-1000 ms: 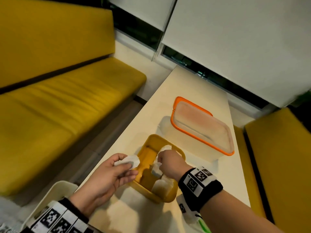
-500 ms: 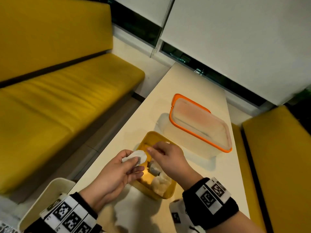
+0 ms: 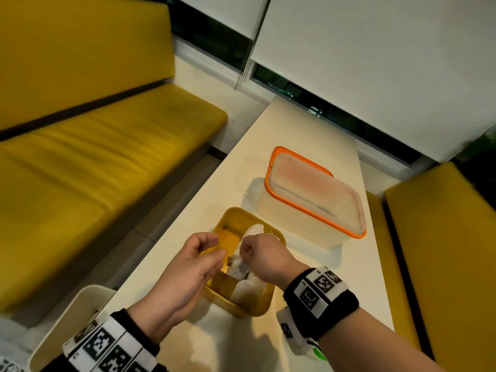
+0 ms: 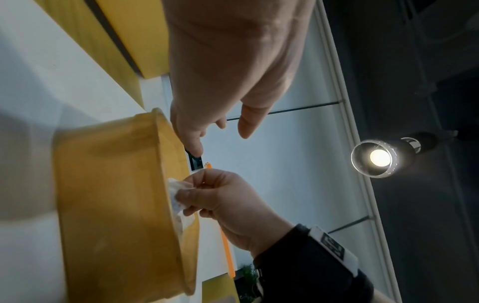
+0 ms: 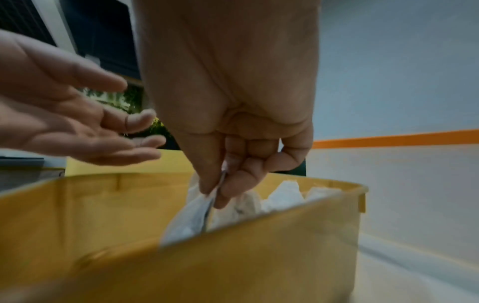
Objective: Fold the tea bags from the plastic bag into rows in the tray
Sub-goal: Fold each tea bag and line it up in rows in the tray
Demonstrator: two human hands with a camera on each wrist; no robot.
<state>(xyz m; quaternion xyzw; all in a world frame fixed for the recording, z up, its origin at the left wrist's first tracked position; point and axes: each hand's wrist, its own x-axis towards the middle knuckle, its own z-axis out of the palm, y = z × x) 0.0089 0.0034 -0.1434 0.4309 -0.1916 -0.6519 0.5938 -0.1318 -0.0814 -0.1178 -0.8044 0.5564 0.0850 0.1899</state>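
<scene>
The yellow tray (image 3: 276, 237) stands on the white table near its front, with several white tea bags (image 3: 248, 289) upright at its near end. My right hand (image 3: 251, 255) hovers over the tray and pinches one tea bag (image 3: 253, 232) between thumb and fingers. In the right wrist view the right hand (image 5: 215, 194) pinches that tea bag (image 5: 189, 221) by its top as it hangs inside the tray (image 5: 181, 262). My left hand (image 3: 214, 248) is at the tray's left rim, fingers relaxed and empty. The left wrist view shows the left hand (image 4: 217, 131) with fingers spread above the tray (image 4: 116, 205).
A clear lidded container with an orange rim (image 3: 314, 200) stands just behind the tray on the right. A white bin (image 3: 67, 318) sits off the table's left edge near me. Yellow benches (image 3: 94, 170) flank the narrow table (image 3: 295, 135).
The left hand held a white tea bag and is now empty with fingers relaxed. The right hand moved toward the left hand and now pinches a tea bag over the tray.
</scene>
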